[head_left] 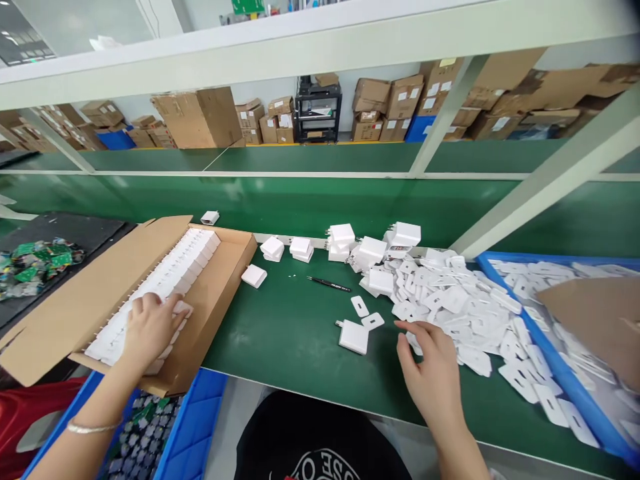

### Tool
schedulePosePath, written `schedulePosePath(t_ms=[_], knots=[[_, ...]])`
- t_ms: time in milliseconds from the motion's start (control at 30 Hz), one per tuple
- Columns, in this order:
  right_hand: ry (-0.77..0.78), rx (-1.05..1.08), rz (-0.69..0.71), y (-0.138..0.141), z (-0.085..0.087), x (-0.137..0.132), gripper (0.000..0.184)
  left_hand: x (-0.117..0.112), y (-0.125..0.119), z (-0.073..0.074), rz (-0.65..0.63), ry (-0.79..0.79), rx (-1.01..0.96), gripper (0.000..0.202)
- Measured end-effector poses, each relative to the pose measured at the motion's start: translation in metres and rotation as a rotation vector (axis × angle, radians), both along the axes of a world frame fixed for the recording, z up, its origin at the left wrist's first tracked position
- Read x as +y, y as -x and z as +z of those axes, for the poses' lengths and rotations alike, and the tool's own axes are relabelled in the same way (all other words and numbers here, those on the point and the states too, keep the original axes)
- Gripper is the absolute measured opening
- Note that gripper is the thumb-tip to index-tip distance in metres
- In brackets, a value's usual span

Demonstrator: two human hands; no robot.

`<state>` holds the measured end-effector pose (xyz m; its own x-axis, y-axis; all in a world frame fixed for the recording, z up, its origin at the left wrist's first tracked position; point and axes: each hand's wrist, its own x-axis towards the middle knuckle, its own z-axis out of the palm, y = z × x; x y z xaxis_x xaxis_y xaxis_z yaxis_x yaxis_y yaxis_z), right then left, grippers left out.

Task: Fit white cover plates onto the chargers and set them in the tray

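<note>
My left hand (153,327) reaches into a long cardboard box (220,287) holding a row of white plug chargers (185,257). Its fingers are closed on one white charger at the near part of the row. My right hand (430,367) hovers over the green table, thumb and index finger apart, with nothing seen between them. Just left of it lies a single white charger (354,337) with prongs, beside two small white slotted end plates (373,321). A large heap of such plates (460,303) spreads to its right.
A black pen (329,284) lies mid-table, with several chargers (370,252) behind it. A blue bin (555,347) of plates stands right. Circuit boards lie on a black mat (95,233) at left; a blue crate (200,413) sits below the table edge. A slanted post (540,173) rises behind.
</note>
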<state>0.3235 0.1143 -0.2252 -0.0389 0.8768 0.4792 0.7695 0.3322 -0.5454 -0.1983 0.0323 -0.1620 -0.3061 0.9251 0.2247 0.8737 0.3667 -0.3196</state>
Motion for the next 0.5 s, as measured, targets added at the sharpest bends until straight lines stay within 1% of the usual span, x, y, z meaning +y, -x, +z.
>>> schedulePosePath(t_ms=[67, 133, 167, 233, 267, 300, 333, 367, 400, 433, 467, 500], knots=[[-0.02, -0.129, 0.035, -0.006, -0.006, 0.003, 0.029, -0.007, -0.004, 0.0, 0.005, -0.035, 0.028, 0.059], [-0.018, -0.245, 0.104, -0.005, -0.008, 0.007, 0.033, -0.007, -0.022, 0.007, -0.014, -0.117, 0.017, 0.061], [-0.004, -0.296, 0.148, -0.002, -0.008, 0.009, 0.036, -0.004, -0.037, 0.013, -0.032, -0.17, 0.001, 0.059], [0.037, -0.374, 0.229, 0.005, -0.006, 0.014, 0.039, 0.004, -0.079, 0.022, -0.088, -0.303, -0.054, 0.05], [0.059, -0.395, 0.254, 0.007, -0.005, 0.017, 0.037, 0.009, -0.105, 0.024, -0.15, -0.331, -0.102, 0.048], [0.081, -0.406, 0.269, 0.009, -0.004, 0.018, 0.034, 0.014, -0.134, 0.024, -0.267, -0.344, -0.159, 0.046], [0.099, -0.407, 0.271, 0.011, -0.004, 0.019, 0.029, 0.019, -0.164, 0.02, -0.397, -0.328, -0.239, 0.041], [0.113, -0.402, 0.264, 0.011, -0.004, 0.02, 0.024, 0.024, -0.194, 0.013, -0.524, -0.313, -0.326, 0.038], [0.124, -0.393, 0.253, 0.01, -0.004, 0.02, 0.019, 0.029, -0.223, 0.004, -0.623, -0.259, -0.414, 0.038], [0.129, -0.38, 0.245, 0.01, -0.006, 0.019, 0.016, 0.035, -0.249, -0.008, -0.708, -0.18, -0.483, 0.044], [0.128, -0.365, 0.24, 0.009, -0.007, 0.018, 0.013, 0.041, -0.273, -0.02, -0.758, -0.09, -0.536, 0.053], [0.116, -0.349, 0.239, 0.008, -0.009, 0.018, 0.012, 0.048, -0.292, -0.031, -0.773, -0.006, -0.579, 0.06]])
